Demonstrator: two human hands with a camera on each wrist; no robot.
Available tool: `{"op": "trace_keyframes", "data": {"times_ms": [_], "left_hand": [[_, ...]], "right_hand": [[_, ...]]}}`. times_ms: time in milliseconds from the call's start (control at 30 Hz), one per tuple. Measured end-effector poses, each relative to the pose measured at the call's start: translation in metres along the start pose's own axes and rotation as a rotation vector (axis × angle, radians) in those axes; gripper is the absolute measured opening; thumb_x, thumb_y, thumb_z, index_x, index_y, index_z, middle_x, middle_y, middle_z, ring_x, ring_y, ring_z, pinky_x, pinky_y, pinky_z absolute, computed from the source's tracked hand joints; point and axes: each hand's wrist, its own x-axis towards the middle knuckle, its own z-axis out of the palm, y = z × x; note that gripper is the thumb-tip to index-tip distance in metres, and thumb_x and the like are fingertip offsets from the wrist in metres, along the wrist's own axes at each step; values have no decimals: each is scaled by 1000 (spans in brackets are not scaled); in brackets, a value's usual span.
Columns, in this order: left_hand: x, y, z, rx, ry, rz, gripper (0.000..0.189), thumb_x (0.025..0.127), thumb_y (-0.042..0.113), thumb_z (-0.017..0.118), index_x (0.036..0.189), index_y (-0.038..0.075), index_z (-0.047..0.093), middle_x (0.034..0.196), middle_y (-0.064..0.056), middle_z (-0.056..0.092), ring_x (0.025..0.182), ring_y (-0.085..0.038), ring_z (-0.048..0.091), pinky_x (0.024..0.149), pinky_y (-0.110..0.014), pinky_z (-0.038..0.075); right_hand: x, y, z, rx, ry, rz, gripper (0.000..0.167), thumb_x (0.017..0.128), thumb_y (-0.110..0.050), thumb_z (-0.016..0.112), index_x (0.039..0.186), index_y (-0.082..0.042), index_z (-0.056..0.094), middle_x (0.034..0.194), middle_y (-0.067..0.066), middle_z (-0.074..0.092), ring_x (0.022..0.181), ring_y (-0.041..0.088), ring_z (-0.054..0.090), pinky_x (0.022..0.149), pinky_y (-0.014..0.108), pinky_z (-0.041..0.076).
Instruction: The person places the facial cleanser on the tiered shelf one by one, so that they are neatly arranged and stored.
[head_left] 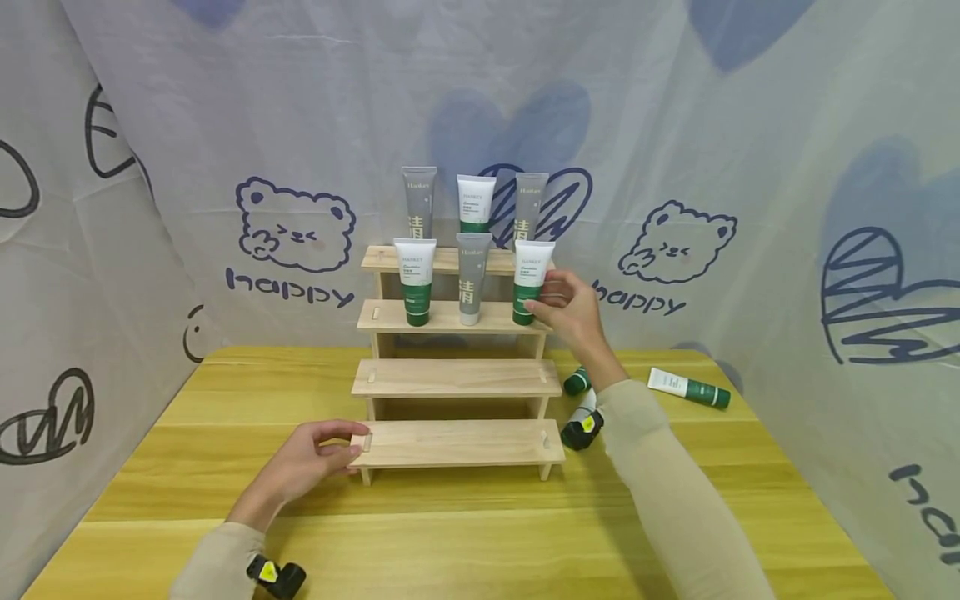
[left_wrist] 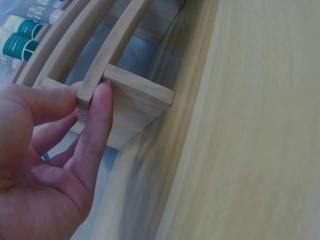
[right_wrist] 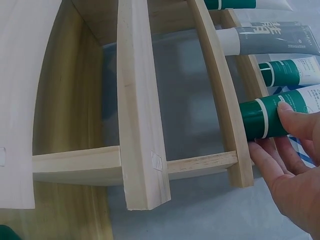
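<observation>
A stepped wooden rack (head_left: 457,377) stands on the table, with upright tubes on its two upper steps. At the right end of the second step from the top, my right hand (head_left: 573,312) holds a white and green tube (head_left: 531,271) between thumb and fingers; its cap meets the step. Beside it stand a grey tube (head_left: 473,275) and another white and green tube (head_left: 416,279). On the top step are two grey tubes (head_left: 420,200) with a white and green one (head_left: 476,202) between them. My left hand (left_wrist: 55,150) pinches the left end of the lowest step.
On the table right of the rack lies a white and green tube (head_left: 690,388). More tubes (head_left: 577,381) lie close to the rack's right side, partly hidden by my right arm. A printed cloth (head_left: 300,125) hangs behind the table.
</observation>
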Motion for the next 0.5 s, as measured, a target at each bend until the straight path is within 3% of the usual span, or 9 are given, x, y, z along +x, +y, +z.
{"op": "trace_keyframes", "data": {"times_ms": [500], "left_hand": [[-1,0,0,1,4,2,43,101,14,67,138,-5,58,144,-30,54,110,-20,71,87,-32,65]], "right_hand": [[-1,1,-1,-30,-13,-9,51,90,-2,77,136,1,56,132,23,65,122,38,65,109,44,55]]}}
